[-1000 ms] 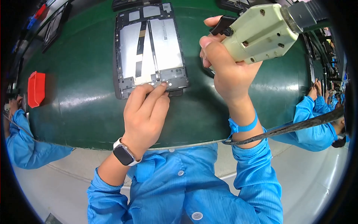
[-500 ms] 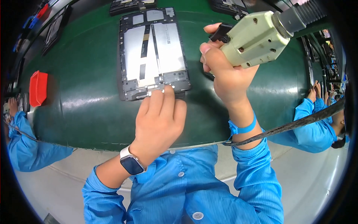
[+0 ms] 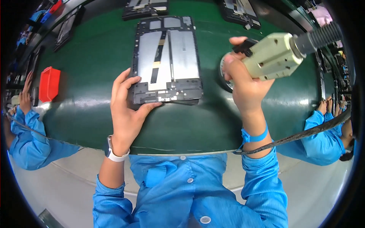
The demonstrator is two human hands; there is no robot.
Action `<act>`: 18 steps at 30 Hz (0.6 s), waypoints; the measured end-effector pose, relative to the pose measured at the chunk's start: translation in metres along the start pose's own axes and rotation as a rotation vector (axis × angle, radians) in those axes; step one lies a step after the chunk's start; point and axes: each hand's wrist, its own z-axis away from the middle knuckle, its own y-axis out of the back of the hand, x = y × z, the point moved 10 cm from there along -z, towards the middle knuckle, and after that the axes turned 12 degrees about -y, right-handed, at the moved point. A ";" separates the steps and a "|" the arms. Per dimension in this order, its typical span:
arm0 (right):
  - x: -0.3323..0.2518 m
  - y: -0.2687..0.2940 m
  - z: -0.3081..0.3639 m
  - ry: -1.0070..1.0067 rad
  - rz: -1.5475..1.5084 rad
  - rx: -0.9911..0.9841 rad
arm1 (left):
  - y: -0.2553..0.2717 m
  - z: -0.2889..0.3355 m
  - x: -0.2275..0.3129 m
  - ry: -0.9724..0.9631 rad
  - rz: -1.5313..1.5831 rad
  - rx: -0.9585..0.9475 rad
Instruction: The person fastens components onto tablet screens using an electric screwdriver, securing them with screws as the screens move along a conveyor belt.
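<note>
An opened tablet (image 3: pixel 185 53) lies on the green work mat, showing a silver battery area, black frame and dark ribbon cable. My left hand (image 3: pixel 127 98) grips its lower left corner, fingers along the left side and thumb at the bottom edge. To the right, my right hand (image 3: pixel 245 81) is closed around a pale green hand tool (image 3: pixel 277 57) with a black lever and a ribbed grey hose; its working end is hidden. Beneath that hand, a round item with a pale marked rim (image 3: pixel 224 72) partly shows.
Several other opened tablets (image 3: pixel 146 8) lie along the far side, one at the far right (image 3: pixel 240 13). A red tray (image 3: pixel 49 84) stands at the left. A dark cable (image 3: pixel 296 131) runs from my right wrist strap. Other people in blue sleeves work on both sides.
My left hand has gone from the tablet's bottom edge to its lower left corner. The tablet appears slightly further right in the picture, as do the surroundings. My right hand still holds the tool.
</note>
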 end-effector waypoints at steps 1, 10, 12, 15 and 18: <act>-0.001 0.003 0.002 0.010 -0.017 -0.008 | 0.003 -0.001 -0.004 0.039 0.317 0.113; 0.007 0.015 -0.004 -0.111 0.033 0.017 | 0.046 -0.004 -0.045 0.437 0.968 0.399; 0.008 0.014 -0.005 -0.091 0.000 0.028 | 0.095 -0.021 -0.073 0.350 0.853 0.486; 0.006 0.014 -0.007 -0.079 0.062 0.029 | 0.159 -0.063 -0.144 0.314 0.742 0.580; 0.011 0.013 -0.005 -0.091 0.012 0.014 | 0.202 -0.103 -0.220 0.428 0.657 0.778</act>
